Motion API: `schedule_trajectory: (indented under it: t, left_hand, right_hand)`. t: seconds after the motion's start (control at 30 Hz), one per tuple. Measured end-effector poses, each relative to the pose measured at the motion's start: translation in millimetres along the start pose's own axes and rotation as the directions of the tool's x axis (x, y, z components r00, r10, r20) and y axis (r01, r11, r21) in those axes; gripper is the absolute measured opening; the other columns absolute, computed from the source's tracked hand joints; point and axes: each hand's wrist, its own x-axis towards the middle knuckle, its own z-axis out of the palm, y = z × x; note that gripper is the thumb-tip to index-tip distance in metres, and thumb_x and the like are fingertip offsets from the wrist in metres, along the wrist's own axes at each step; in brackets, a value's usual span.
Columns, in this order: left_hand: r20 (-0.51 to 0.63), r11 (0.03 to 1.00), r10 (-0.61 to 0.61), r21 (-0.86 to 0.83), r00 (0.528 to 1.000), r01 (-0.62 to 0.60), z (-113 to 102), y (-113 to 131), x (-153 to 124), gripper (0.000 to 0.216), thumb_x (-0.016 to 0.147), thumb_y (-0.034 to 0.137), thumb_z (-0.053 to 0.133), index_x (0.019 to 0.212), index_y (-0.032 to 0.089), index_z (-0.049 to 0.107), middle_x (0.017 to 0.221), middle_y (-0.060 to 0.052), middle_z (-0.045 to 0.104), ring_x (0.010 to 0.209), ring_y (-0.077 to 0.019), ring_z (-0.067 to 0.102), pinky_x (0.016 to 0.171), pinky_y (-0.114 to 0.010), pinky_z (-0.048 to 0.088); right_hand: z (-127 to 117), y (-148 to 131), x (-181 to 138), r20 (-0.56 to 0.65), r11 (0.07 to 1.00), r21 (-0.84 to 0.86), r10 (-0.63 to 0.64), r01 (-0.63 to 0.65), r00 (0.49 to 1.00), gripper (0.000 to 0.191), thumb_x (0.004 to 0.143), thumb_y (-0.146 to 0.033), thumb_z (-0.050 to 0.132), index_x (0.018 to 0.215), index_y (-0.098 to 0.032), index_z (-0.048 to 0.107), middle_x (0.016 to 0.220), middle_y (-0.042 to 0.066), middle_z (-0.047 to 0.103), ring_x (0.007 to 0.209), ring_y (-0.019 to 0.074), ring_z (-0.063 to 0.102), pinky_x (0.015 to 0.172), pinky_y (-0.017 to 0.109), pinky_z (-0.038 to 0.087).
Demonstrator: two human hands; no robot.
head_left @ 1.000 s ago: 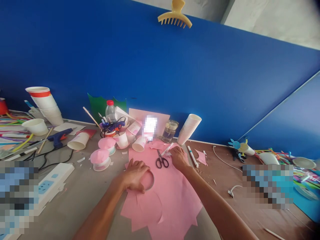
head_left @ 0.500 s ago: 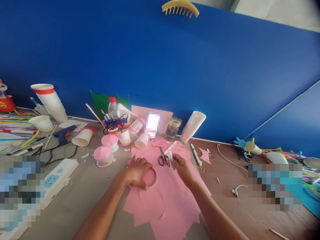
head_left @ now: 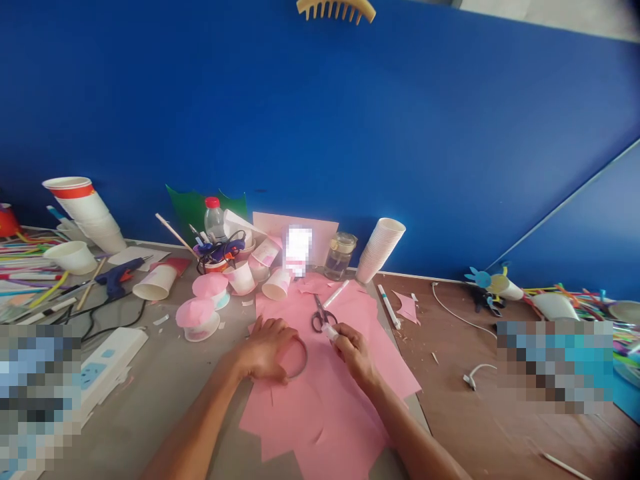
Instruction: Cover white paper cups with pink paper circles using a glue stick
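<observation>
My left hand [head_left: 265,348] lies curled over a round ring-shaped rim [head_left: 301,357] and presses it onto the pink paper sheet [head_left: 330,407]. Just to the right, my right hand [head_left: 353,349] is closed around a small white marker-like stick [head_left: 329,331], its tip pointing up and left toward the ring. Black-handled scissors [head_left: 319,317] rest on the pink paper just beyond my right hand. A white pen [head_left: 336,293] lies farther back on the paper.
Two pink-covered cups [head_left: 200,317] stand to the left, near a white power strip [head_left: 103,360] and a blue glue gun [head_left: 116,277]. Stacks of paper cups [head_left: 379,250] [head_left: 90,210], a jar [head_left: 340,257], a bottle [head_left: 213,219] and a blue partition [head_left: 320,120] line the back. Another pen [head_left: 389,305] lies right.
My right hand picked up the white stick from beside the scissors and brought it back toward the ring. My left hand stayed on the ring.
</observation>
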Motion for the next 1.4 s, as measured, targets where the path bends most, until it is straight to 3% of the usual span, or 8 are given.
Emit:
schedule_trajectory:
  t: [0.2, 0.4, 0.6, 0.83, 0.97, 1.07, 1.13, 1.4]
  left_hand:
    - [-0.009, 1.000, 0.010, 0.009, 1.000, -0.010, -0.7, 0.8, 0.1, 0.075, 0.055, 0.052, 0.074, 0.121, 0.030, 0.048, 0.118, -0.006, 0.050, 0.115, -0.0306, 0.043, 0.105, -0.053, 0.021]
    - [-0.029, 1.000, 0.017, 0.011, 0.999, -0.017, 4.4, -2.9, 2.3, 0.077, 0.052, 0.051, 0.075, 0.122, 0.031, 0.048, 0.120, -0.006, 0.050, 0.118, -0.0310, 0.042, 0.109, -0.055, 0.014]
    - [-0.027, 1.000, 0.026, 0.009, 0.999, -0.025, 6.0, -4.2, 2.8, 0.078, 0.053, 0.052, 0.073, 0.123, 0.029, 0.047, 0.122, -0.008, 0.050, 0.121, -0.0326, 0.041, 0.108, -0.061, 0.009]
    - [-0.037, 0.999, 0.038, 0.004, 0.999, -0.038, 5.4, -4.8, 2.4, 0.074, 0.054, 0.050, 0.074, 0.121, 0.031, 0.048, 0.120, -0.006, 0.051, 0.120, -0.0319, 0.043, 0.109, -0.060, 0.010]
    - [-0.028, 0.999, 0.032, 0.008, 0.999, -0.032, 5.1, -4.5, 1.7, 0.075, 0.054, 0.050, 0.073, 0.122, 0.031, 0.048, 0.121, -0.007, 0.050, 0.121, -0.0325, 0.042, 0.108, -0.062, 0.008]
    - [-0.029, 1.000, 0.028, 0.013, 0.999, -0.028, 4.7, -3.7, 1.7, 0.076, 0.054, 0.052, 0.072, 0.122, 0.030, 0.047, 0.123, -0.007, 0.049, 0.122, -0.0325, 0.041, 0.109, -0.061, 0.009]
    - [-0.030, 0.999, 0.026, 0.020, 0.999, -0.025, 4.4, -3.1, 1.8, 0.076, 0.054, 0.052, 0.072, 0.122, 0.030, 0.047, 0.123, -0.007, 0.049, 0.122, -0.0319, 0.041, 0.109, -0.059, 0.011]
    - [-0.015, 0.999, 0.035, 0.040, 0.999, -0.034, 7.1, -6.7, 3.7, 0.077, 0.055, 0.052, 0.073, 0.123, 0.030, 0.045, 0.124, -0.006, 0.047, 0.123, -0.0318, 0.039, 0.110, -0.059, 0.010]
  right_hand:
    - [0.0, 16.0, 1.0, -0.111, 0.943, -0.307, -0.166, 0.125, 0.980, 0.012, 0.070, -0.020, 0.046, 0.071, -0.019, 0.057, 0.061, -0.001, 0.052, 0.058, 0.0143, 0.044, 0.058, 0.026, 0.033]
    - [1.0, 33.5, 6.9, -0.193, 0.833, -0.533, -0.289, 0.148, 0.938, 0.020, 0.074, -0.022, 0.047, 0.088, -0.017, 0.060, 0.081, 0.008, 0.066, 0.077, 0.0232, 0.056, 0.075, 0.036, 0.037]
    - [0.3, 46.6, 10.9, -0.268, 0.757, -0.648, -0.328, 0.082, 0.906, 0.031, 0.080, -0.029, 0.048, 0.106, -0.015, 0.056, 0.083, 0.010, 0.063, 0.081, 0.0266, 0.057, 0.075, 0.041, 0.042]
    - [-7.9, 48.5, 17.8, -0.274, 0.688, -0.717, -0.421, 0.108, 0.865, 0.030, 0.084, -0.030, 0.044, 0.108, -0.015, 0.055, 0.099, 0.014, 0.061, 0.094, 0.0270, 0.057, 0.080, 0.042, 0.046]
    - [-27.3, 46.6, 27.0, -0.356, 0.604, -0.795, -0.401, -0.048, 0.844, 0.041, 0.081, -0.035, 0.048, 0.116, -0.013, 0.054, 0.120, 0.020, 0.052, 0.114, 0.0353, 0.045, 0.094, 0.053, 0.035]
    - [-48.9, 50.6, 35.8, -0.517, 0.510, -0.788, -0.245, -0.345, 0.820, 0.053, 0.079, -0.042, 0.051, 0.123, -0.013, 0.054, 0.133, 0.021, 0.041, 0.128, 0.0394, 0.031, 0.101, 0.054, 0.024]
    - [-62.6, 55.6, 40.6, -0.589, 0.504, -0.727, -0.110, -0.466, 0.801, 0.051, 0.079, -0.044, 0.049, 0.120, -0.016, 0.058, 0.131, 0.019, 0.045, 0.128, 0.0390, 0.030, 0.103, 0.054, 0.019]
    - [-80.1, 61.5, 43.8, -0.621, 0.634, -0.660, -0.159, -0.402, 0.768, 0.025, 0.073, -0.028, 0.048, 0.082, -0.019, 0.070, 0.097, 0.013, 0.062, 0.110, 0.0339, 0.047, 0.099, 0.053, 0.025]
